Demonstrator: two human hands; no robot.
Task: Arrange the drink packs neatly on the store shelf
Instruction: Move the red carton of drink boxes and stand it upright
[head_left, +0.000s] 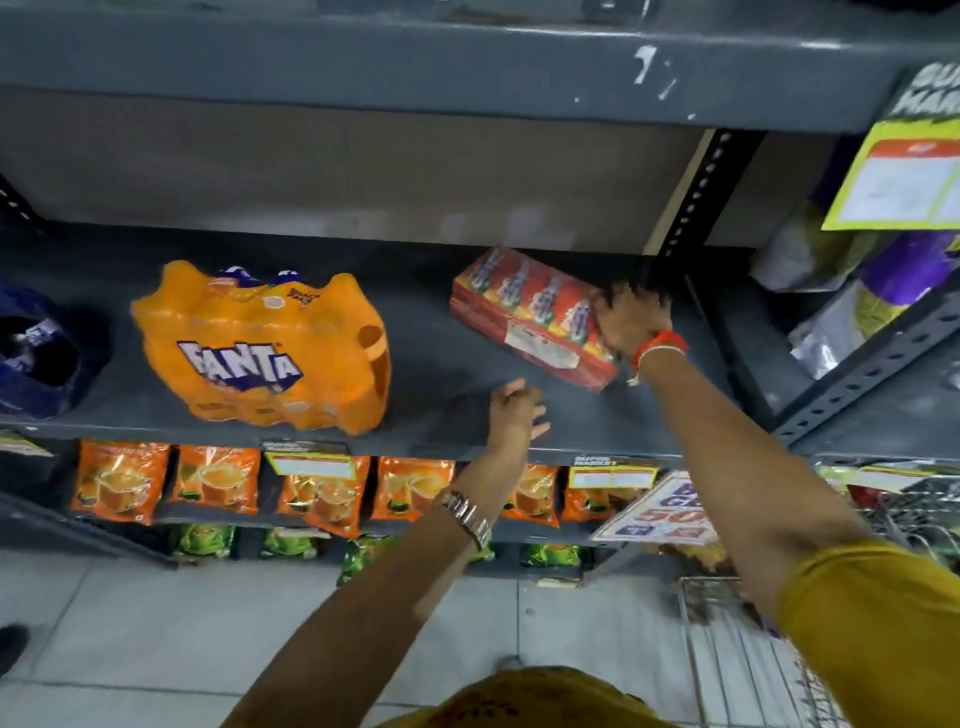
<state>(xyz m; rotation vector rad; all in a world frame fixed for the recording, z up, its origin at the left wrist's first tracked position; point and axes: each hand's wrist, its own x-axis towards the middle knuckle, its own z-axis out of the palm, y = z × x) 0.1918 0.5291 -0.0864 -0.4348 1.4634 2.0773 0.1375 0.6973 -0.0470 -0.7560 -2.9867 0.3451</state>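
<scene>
A red shrink-wrapped pack of small drink cartons (524, 312) lies askew on the grey metal shelf (426, 358), towards its right end. My right hand (631, 317) grips the pack's right end, fingers wrapped over its far edge. My left hand (514, 415) rests near the shelf's front edge, fingers apart, holding nothing. An orange Fanta bottle pack (265, 348) stands on the left half of the same shelf. At the far left sits a dark blue pack (44, 353), partly cut off.
The shelf below holds several orange pouches (119, 480), with green packets (205, 540) beneath. A perforated upright (691, 202) bounds the shelf on the right. A wire basket (737, 639) stands on the tiled floor at lower right. A yellow price sign (898, 182) hangs at upper right.
</scene>
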